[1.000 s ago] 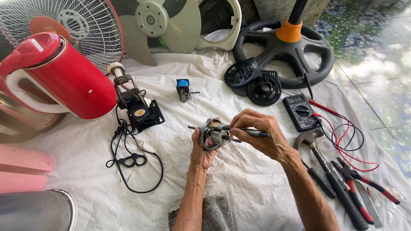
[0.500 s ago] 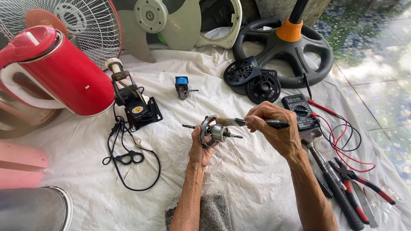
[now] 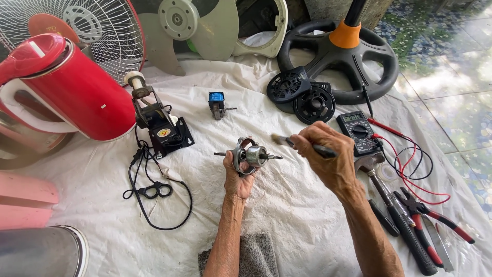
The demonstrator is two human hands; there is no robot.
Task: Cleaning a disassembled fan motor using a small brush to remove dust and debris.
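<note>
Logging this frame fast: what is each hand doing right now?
Left hand: closed around a small motor rotor, held up above the white cloth.
Right hand: closed on a small brush, bristles near the rotor.

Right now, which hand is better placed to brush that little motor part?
Probably the right hand: it holds the small brush, bristles near the rotor. The left hand is busy gripping the rotor.

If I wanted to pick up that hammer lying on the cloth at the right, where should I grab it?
Grip the hammer on its long dark handle, near the lower end, coming from above. The handle lies flat on the white cloth and runs toward the bottom of the picture; its metal head sits up by the multimeter. Red-handled pliers lie close on its right, so come in from the left, a safer side, I'd judge.
</note>
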